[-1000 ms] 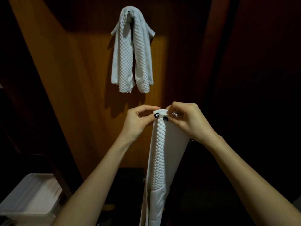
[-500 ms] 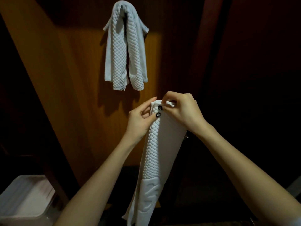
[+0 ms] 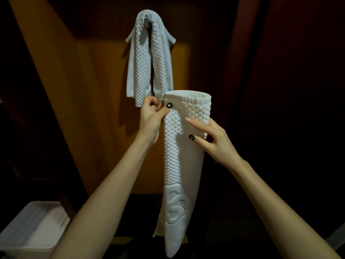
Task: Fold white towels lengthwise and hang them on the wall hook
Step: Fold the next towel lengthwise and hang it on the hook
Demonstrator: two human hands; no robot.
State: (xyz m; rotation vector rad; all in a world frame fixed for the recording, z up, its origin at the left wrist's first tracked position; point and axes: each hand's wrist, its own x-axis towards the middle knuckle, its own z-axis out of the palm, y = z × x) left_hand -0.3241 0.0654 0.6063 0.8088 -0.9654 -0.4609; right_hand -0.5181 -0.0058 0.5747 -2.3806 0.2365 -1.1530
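A white quilted towel [image 3: 179,157], folded into a long narrow strip, hangs in front of me. My left hand [image 3: 151,118] pinches its top left edge between thumb and fingers. My right hand [image 3: 214,141] lies against the right side of the strip a little lower, index finger and thumb stretched across the front, the other fingers behind the cloth. A second white towel [image 3: 149,58] is draped over the wall hook [image 3: 146,16] on the wooden panel, both ends hanging down.
A white plastic bin [image 3: 31,232] stands at the lower left. The lit wooden wall panel [image 3: 97,109] is straight ahead, with dark wood panels to the right and left.
My right hand has left the towel's top edge and slid down its right side. The top of the towel has spread wider. The towel has risen closer to the hung one.
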